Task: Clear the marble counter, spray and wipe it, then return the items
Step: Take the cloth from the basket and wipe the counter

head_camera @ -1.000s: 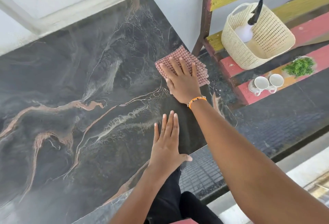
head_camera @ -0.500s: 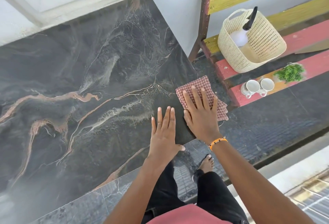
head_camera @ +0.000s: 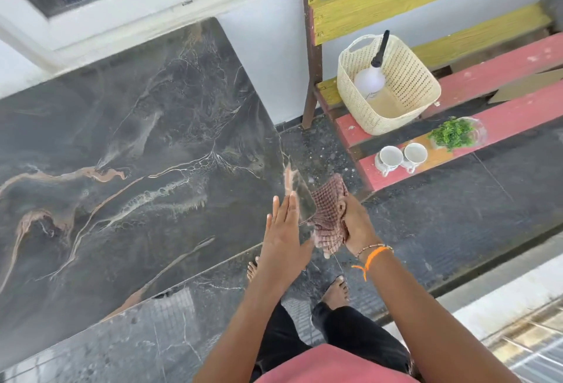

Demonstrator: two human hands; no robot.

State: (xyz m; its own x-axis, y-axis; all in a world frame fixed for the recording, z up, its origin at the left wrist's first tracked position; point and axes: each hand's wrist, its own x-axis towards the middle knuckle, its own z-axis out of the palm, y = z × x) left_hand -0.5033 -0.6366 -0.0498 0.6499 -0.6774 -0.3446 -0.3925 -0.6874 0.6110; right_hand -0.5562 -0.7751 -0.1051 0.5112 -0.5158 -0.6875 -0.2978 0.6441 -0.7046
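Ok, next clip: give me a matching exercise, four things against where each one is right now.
Things:
1. spray bottle
2. checked cloth
3. two white cups
4. left hand

Places:
A. side by side on a red bench slat
B. flat on the marble counter near its corner
C. inside the cream basket
D. gripped by the right hand, off the counter's edge

Pairs: 1-C, 2-D, 3-A, 4-B

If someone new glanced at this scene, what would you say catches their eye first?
The dark marble counter with pale and copper veins fills the left half of the view. At its right corner the right hand has a grip on a bunched checked cloth, beside the flat left hand. Up right, a red and yellow slatted bench holds a cream basket with a spray bottle, two white cups and a green plant.
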